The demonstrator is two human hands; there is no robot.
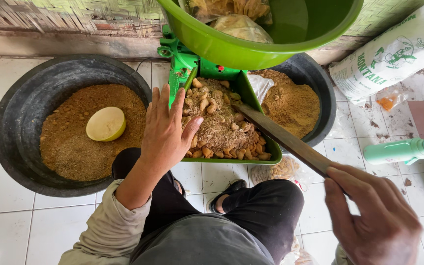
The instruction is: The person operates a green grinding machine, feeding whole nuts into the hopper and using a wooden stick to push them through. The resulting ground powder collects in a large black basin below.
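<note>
Layout of the floor scene. Centre: hopper (244,88) holding crushed meal and whole pieces. A stick (283,139) lies across its right rim, its far tip in the contents and its near end in the right hand (376,221) at near right. The left hand (165,130) rests flat on the hopper's left rim. Left: 1 large tub (13,122) of meal, with a small bowl (106,123) lying on the meal. Right, behind the hopper: a 2nd tub (322,86) of meal. Far centre, above the hopper: a basin (271,46). Far right: a sack (393,54); nearer, a bottle (401,150) lying on the floor.
</note>
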